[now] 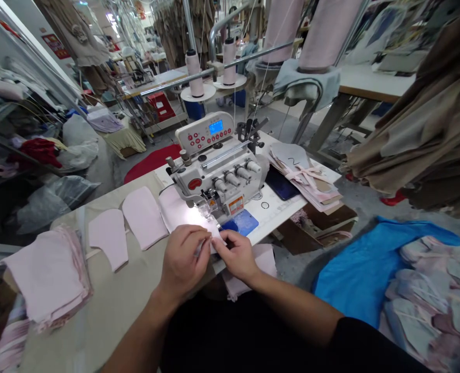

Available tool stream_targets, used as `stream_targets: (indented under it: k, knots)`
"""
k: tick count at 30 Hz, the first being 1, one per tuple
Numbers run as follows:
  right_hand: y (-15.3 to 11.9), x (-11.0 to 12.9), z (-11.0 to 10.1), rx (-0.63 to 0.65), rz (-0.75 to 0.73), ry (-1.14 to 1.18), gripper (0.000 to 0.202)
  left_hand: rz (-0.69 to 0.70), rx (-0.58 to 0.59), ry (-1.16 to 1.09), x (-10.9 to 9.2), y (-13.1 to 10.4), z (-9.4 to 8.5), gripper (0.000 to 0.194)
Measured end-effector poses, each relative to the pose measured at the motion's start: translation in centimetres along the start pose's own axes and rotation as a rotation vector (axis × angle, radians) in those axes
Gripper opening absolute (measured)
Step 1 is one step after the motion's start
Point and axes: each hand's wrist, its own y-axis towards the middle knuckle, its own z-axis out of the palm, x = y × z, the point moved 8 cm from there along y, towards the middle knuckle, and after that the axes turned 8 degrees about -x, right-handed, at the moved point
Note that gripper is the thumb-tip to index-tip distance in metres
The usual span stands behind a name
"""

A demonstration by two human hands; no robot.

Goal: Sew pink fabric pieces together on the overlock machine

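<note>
Around the worktable [136, 280], crowded workshop.

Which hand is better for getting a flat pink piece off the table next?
Probably the left hand: it is nearer the flat pink pieces, while the right hand is on its far side. Both hands' fingers are on the pink cloth at the sewing machine, though.

The sewing machine [218, 176] has a smooth, slightly glossy pale casing with shiny metal knobs. Matt, soft-looking pink cloth [144, 217] lies beside it on a dull beige tabletop [136, 305], while the blue sheet [346, 274] at right looks like smooth plastic with a faint sheen.
</note>
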Motion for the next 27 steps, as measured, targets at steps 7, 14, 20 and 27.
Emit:
stream_targets:
  k: [7,14,20,27]
  knots:
    - [-0.1,-1.2,0.3,0.040,0.204,0.188,0.029,-0.004,0.013,0.176,1.4,0.5,0.9,0.008]
    - [0.0,-1.6,0.3,0.113,0.263,0.276,0.031,0.002,0.024,0.188,1.3,-0.4,1.1,0.016]
    - [0.8,-2.0,0.5,0.079,0.320,0.235,0.038,-0.004,0.057,0.195,2.8,0.5,1.0,0.019]
    - [2.1,-1.6,0.0,0.009,0.039,0.042,0.039,-0.044,0.056,0.223,6.7,3.0,0.8,0.007]
